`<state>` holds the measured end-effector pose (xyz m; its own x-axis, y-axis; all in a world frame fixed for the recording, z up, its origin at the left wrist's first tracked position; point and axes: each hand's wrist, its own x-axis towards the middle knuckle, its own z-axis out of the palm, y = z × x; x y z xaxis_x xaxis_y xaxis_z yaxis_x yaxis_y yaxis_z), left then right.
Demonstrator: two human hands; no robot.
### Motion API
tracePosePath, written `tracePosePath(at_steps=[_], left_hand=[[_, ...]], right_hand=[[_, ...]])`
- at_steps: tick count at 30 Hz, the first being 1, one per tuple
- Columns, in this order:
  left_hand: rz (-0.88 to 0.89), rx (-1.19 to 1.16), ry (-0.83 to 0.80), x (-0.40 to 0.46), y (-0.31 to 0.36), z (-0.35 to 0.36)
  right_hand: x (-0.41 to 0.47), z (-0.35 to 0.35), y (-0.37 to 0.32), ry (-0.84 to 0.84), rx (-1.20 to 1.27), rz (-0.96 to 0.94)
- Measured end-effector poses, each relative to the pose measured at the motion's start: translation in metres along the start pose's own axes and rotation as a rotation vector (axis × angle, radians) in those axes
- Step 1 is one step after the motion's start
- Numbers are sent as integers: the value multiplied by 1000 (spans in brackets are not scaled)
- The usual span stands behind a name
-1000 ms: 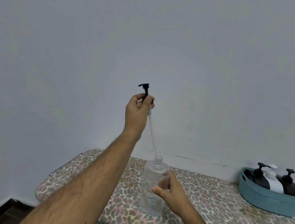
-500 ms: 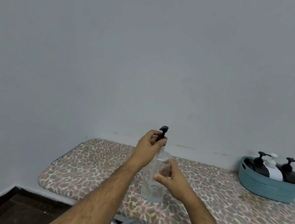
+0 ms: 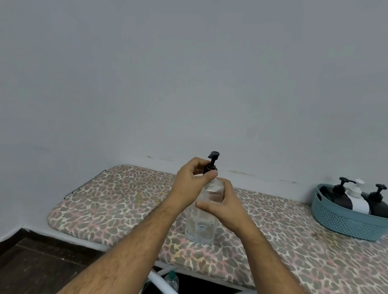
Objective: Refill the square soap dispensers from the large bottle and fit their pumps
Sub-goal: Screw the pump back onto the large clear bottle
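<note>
A clear square soap dispenser [image 3: 199,227] stands upright on the leopard-print ironing board [image 3: 114,200], with a little liquid at its bottom. A black pump [image 3: 212,161] sits in its neck, nozzle head sticking up. My left hand [image 3: 190,185] pinches the pump's collar with thumb and fingers. My right hand [image 3: 225,203] wraps the dispenser's upper body from the right, hiding its shoulder.
A teal basket [image 3: 348,225] at the board's far right holds two black pump bottles [image 3: 337,194] and a white one [image 3: 357,199]. Under the board are white legs [image 3: 171,291] and a clear bottle with a green cap [image 3: 170,289]. Dark floor lies at the left.
My left hand lowered the pump and its long tube down into the dispenser; the pump now sits on the neck. My right hand stayed on the dispenser.
</note>
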<state>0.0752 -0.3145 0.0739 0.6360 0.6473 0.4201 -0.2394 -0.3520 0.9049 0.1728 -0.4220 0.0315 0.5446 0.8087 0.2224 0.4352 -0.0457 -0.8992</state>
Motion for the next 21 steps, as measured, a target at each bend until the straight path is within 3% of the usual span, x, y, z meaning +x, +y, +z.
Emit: tracePosePath(at_steps=[7,14,21], left_hand=[[-16,43,21,3,4,-8],[37,215,107,1,7,-1],[-57,125,-315,10,11,-23]], right_hand=[[6,20,4,161,29,-2],[9,23,7,202,28,19],[10,17,7,180,-15,32]])
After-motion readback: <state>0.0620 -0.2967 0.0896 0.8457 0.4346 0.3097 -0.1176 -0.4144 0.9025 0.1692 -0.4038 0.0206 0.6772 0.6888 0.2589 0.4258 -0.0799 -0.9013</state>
